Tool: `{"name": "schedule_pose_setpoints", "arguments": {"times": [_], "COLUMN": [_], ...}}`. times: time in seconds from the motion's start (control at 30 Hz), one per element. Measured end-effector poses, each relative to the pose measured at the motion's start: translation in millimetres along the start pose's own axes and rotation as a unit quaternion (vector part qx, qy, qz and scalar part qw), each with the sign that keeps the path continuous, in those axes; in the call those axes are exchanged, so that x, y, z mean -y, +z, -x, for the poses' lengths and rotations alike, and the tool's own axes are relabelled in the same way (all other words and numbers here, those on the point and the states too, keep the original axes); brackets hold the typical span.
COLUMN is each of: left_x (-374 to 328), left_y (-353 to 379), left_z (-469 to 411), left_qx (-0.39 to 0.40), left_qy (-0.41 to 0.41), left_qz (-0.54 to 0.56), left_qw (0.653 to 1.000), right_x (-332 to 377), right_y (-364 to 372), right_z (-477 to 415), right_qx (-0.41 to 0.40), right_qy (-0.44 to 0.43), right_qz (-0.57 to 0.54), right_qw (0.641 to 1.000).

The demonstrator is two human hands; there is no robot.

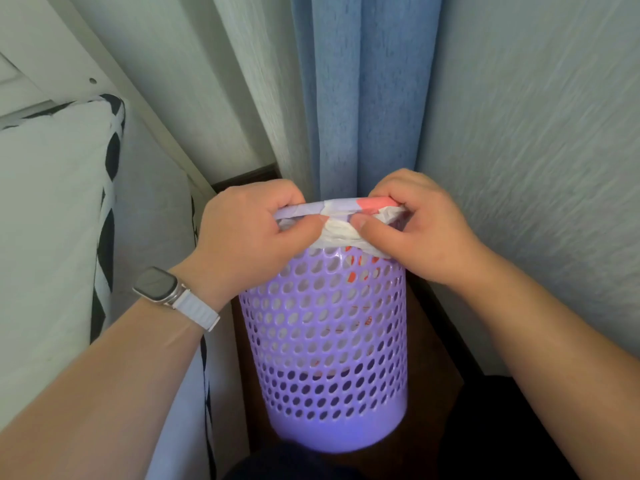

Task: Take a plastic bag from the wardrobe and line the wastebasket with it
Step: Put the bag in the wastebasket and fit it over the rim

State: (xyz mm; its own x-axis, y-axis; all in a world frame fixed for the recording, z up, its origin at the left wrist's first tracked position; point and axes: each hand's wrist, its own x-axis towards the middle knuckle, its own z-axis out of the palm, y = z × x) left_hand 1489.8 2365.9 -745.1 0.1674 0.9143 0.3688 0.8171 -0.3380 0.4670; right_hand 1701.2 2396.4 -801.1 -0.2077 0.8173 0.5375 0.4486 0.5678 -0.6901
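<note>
A purple perforated wastebasket (325,344) stands on the dark floor in front of me. A white plastic bag (341,228) with a pink patch hangs inside it, and its edge is folded over the near rim. My left hand (254,230), with a watch on the wrist, grips the bag's edge at the rim's left side. On the right side of the rim, my right hand (412,226) pinches the bag's edge between thumb and curled fingers. White bag and pink print show through the basket's holes.
A bed with a white cover and black-patterned trim (52,216) lies close on the left. A blue curtain (363,91) hangs right behind the basket. A textured wall (536,150) rises on the right. Dark floor (433,341) shows in the narrow gap.
</note>
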Motion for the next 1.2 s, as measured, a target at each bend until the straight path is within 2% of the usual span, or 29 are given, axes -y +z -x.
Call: {"name": "schedule_pose_setpoints", "arguments": {"times": [0.17, 0.33, 0.47, 0.57, 0.73, 0.9, 1.2], "left_x": [-1, -2, -7, -6, -2, -1, -2], "left_y": [2, 2, 4, 3, 2, 2, 4], "left_z": [1, 2, 5, 2, 1, 2, 2], "left_qx": [-0.031, -0.019, 0.005, 0.024, 0.036, 0.007, -0.036], "left_qy": [-0.001, 0.051, 0.129, 0.159, 0.154, 0.117, 0.05], "left_qz": [-0.01, 0.014, -0.05, -0.056, -0.073, -0.058, 0.016], "left_qw": [0.999, 0.998, 0.99, 0.985, 0.985, 0.991, 0.998], "right_x": [10, 12, 13, 13, 16, 10, 16], "right_y": [3, 8, 18, 21, 21, 11, 8], "right_z": [4, 7, 10, 11, 11, 7, 2], "right_qx": [-0.012, -0.066, -0.049, -0.043, -0.033, -0.019, -0.098], "right_qy": [0.078, 0.034, 0.006, 0.0, 0.007, 0.018, 0.057], "right_qz": [-0.047, -0.013, 0.034, 0.046, 0.033, 0.002, 0.0], "right_qw": [0.996, 0.997, 0.998, 0.998, 0.999, 1.0, 0.994]}}
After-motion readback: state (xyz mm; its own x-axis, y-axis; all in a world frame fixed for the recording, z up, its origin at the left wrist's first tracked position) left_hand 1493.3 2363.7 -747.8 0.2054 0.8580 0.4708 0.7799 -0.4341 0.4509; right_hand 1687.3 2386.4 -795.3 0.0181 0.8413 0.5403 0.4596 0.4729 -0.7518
